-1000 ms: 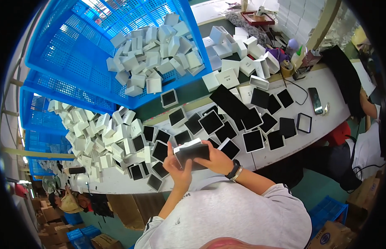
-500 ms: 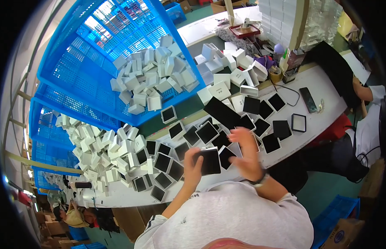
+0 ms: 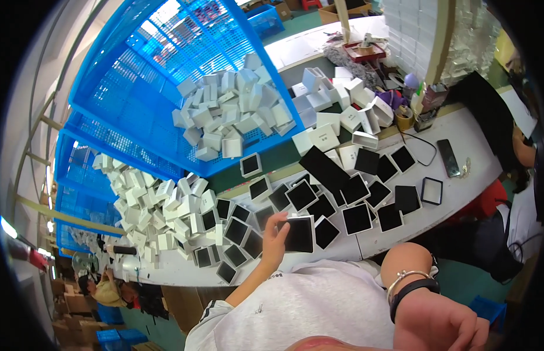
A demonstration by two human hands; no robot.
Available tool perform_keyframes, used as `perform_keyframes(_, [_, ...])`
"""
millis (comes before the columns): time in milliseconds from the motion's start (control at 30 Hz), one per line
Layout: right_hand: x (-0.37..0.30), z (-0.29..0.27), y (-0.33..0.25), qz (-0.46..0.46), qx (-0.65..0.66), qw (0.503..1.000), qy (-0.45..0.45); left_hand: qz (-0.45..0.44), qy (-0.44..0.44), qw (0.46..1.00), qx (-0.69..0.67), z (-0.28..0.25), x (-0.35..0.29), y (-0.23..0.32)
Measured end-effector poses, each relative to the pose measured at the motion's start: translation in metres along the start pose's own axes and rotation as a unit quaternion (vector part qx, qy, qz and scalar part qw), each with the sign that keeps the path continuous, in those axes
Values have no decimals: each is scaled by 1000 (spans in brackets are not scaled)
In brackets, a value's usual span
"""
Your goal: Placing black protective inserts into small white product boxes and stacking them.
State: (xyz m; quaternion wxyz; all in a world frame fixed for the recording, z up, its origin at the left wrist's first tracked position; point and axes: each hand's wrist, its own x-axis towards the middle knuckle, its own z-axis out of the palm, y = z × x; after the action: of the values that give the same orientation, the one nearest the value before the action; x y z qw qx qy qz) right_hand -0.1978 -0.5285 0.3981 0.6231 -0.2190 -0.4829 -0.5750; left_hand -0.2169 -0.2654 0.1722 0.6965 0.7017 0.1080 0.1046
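Observation:
My left hand (image 3: 274,241) grips the edge of a small white box with a black insert (image 3: 299,234), held at the table's near edge, in front of my shirt. The thumb lies along the box's side. My right hand (image 3: 439,322) is raised away from the table at the lower right, close to the camera, with a bracelet and a black band on its wrist. Its fingers curl inward, and the fingertips are partly hidden, so what they hold, if anything, does not show. Several similar black-lined boxes (image 3: 357,219) lie just beyond the left hand.
A blue plastic crate (image 3: 108,128) with white boxes tilts over the table's far left. Beside it lies a heap of white boxes (image 3: 161,205). Farther right are a long black strip (image 3: 324,168), a black frame (image 3: 431,191) and a phone (image 3: 448,158). Another person sits at right.
My right hand has left the spot beside the held box and swung to the lower right, near the camera. My left hand still holds the box. The whole view has shifted slightly.

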Motion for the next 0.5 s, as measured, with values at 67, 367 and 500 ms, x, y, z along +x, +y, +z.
perform_keyframes(67, [2, -5, 3, 57, 91, 994, 5, 13, 19, 1000, -11, 2, 4, 4])
perform_keyframes(367, [-153, -35, 30, 697, -35, 686, -206, 194, 34, 978, 61, 20, -5, 16])
perform_keyframes(500, [-205, -32, 14, 762, -6, 605, -231, 182, 32, 982, 38, 28, -15, 27])
